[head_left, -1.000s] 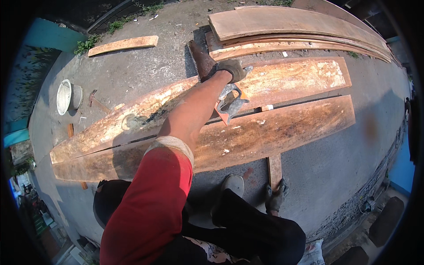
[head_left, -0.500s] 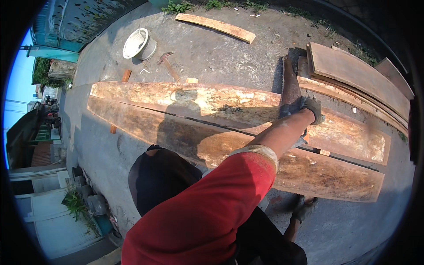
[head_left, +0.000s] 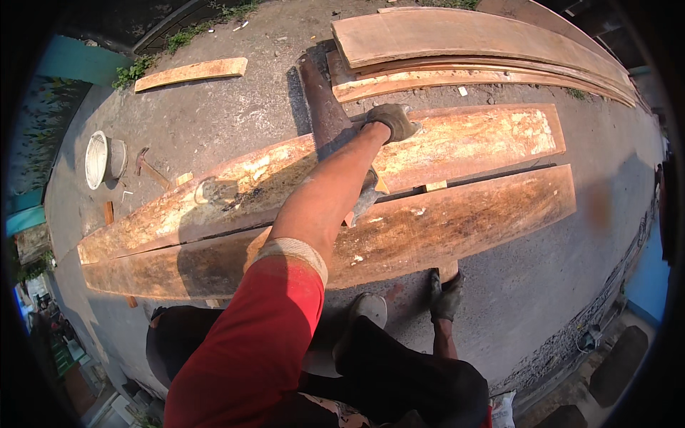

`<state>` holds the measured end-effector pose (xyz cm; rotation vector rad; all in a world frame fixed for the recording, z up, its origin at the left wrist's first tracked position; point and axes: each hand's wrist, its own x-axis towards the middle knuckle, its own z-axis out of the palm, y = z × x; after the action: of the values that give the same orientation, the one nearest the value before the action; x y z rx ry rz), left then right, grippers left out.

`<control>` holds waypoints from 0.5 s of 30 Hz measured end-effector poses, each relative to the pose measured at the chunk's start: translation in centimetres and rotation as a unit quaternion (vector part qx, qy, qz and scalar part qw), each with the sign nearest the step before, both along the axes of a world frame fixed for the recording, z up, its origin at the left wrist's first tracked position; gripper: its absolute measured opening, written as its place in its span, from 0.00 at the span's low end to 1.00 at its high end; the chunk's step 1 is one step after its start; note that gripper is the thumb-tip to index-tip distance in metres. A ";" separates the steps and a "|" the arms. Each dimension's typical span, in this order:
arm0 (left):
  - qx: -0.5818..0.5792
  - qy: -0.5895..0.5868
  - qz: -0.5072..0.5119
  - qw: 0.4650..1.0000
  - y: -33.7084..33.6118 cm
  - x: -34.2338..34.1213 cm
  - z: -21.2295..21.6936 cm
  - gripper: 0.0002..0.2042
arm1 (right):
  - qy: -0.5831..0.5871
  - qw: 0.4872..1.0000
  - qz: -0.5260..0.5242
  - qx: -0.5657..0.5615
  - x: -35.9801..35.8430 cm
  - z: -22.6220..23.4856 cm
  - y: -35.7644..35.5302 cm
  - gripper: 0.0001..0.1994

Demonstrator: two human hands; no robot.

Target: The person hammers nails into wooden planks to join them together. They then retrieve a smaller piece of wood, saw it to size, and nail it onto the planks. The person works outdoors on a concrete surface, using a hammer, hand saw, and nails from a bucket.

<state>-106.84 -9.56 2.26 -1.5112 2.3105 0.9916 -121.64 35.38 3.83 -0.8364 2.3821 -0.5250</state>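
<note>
Two long weathered boards lie side by side before me, the far board [head_left: 471,139] and the near board [head_left: 457,228]. My left hand [head_left: 394,123], in a dark work glove, is on the far board with its fingers curled; what it grips is hidden. Under my left forearm, a wide rust-brown blade [head_left: 325,100], like a hand saw's, crosses the far board. A grey piece with orange-yellow parts [head_left: 367,196] sits by the gap. My gloved right hand [head_left: 447,299] is closed around a short wood strip [head_left: 448,270] at the near board's front edge.
A board stack [head_left: 471,39] lies at the far right. A loose plank [head_left: 191,73], a white bucket [head_left: 105,160] and a claw hammer [head_left: 152,170] lie on the concrete at left. Small wood blocks [head_left: 434,186] sit between the boards. My shoe [head_left: 369,309] is near the front edge.
My view has swung to the right, so the boards and stack appear further left. My right hand shows more clearly at the near board's edge, with the wood strip between its fingers.
</note>
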 end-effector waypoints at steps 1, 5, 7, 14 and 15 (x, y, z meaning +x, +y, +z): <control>0.022 0.010 -0.018 1.000 0.0 -0.9 2.0 0.41 | -0.032 0.995 0.005 -0.093 -1.6 -3.3 0.8 0.37; 0.014 0.035 0.000 0.999 -0.9 -2.2 0.4 0.47 | 0.132 0.985 0.080 -0.082 -2.8 -8.0 2.0 0.42; 0.052 0.035 0.008 0.998 -1.0 -2.3 0.1 0.46 | 0.072 0.995 0.047 -0.045 -2.8 -8.1 2.4 0.43; 0.079 0.102 -0.017 0.991 -0.9 -2.4 0.8 0.36 | -0.017 0.998 -0.032 -0.050 -2.4 -4.2 -0.1 0.43; 0.084 0.082 -0.014 0.993 -1.6 -2.5 0.1 0.36 | 0.031 0.996 -0.006 -0.081 -2.6 -5.2 0.4 0.42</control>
<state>-109.38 -11.15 2.40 -1.3748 2.2807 1.3122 -124.26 35.79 -1.41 -0.9203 2.4261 -0.7152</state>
